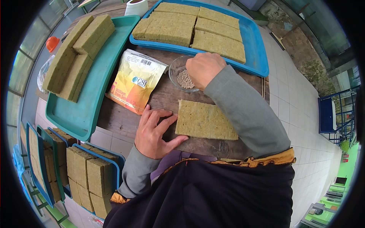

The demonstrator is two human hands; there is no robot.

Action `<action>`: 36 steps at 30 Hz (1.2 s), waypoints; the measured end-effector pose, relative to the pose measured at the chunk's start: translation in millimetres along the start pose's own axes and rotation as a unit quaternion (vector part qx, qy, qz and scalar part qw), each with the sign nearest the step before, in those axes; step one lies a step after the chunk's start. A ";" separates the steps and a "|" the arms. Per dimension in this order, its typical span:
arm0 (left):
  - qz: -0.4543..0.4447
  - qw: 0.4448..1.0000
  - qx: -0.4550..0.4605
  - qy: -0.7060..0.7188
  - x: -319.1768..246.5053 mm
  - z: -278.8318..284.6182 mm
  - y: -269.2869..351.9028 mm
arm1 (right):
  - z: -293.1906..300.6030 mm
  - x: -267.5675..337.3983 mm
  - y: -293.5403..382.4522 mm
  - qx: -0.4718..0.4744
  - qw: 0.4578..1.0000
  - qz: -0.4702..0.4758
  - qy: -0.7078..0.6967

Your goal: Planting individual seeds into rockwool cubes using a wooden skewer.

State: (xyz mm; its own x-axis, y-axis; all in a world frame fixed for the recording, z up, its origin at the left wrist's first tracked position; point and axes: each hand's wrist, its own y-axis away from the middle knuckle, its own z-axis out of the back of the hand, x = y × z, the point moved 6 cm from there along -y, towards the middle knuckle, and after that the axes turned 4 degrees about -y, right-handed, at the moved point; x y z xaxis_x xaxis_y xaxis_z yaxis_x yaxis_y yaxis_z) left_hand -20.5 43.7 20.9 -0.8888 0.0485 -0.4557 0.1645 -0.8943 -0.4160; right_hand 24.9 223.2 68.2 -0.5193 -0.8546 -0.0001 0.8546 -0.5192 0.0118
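Observation:
A flat slab of rockwool starter plugs (204,121), pitted with small holes, lies on the wooden table (119,121) in front of me. At its left edge rests my left hand (155,132), fingers apart, the thumb by the lower left corner. My right hand (206,68) reaches over the rim of a clear glass bowl (172,69). Its fingertips are hidden, so whether they pinch anything does not show. Small round beige pelleted seeds (184,79) lie in the bowl. Beside the bowl is a yellow and orange William Dam Seeds packet (137,79).
A blue tray (253,48) of rockwool slabs (218,42) stands at the back. To the left, a green tray (68,109) holds stacked slabs (82,54). A white paper roll (136,8) is behind them. Further loaded trays (118,159) sit lower left.

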 end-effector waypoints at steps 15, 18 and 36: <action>-0.007 1.000 -0.007 -0.009 -0.2 -0.8 0.2 | -2.7 2.7 -1.2 0.029 0.999 -0.012 0.030; -0.007 1.000 -0.007 -0.009 0.0 -1.5 0.0 | -7.2 0.5 -2.7 0.024 0.999 -0.016 0.028; -0.016 1.000 -0.025 -0.001 -0.6 0.6 0.8 | 11.4 15.2 86.6 -0.131 0.917 0.169 -0.337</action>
State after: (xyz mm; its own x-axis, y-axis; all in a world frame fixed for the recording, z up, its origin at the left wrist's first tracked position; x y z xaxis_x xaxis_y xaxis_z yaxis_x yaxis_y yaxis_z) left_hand -20.0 42.7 21.3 -0.8947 0.0760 -0.4401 0.1567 -0.8694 -0.4686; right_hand 90.9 165.3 80.6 -0.0368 -0.8144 0.5791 0.8954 -0.2843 -0.3428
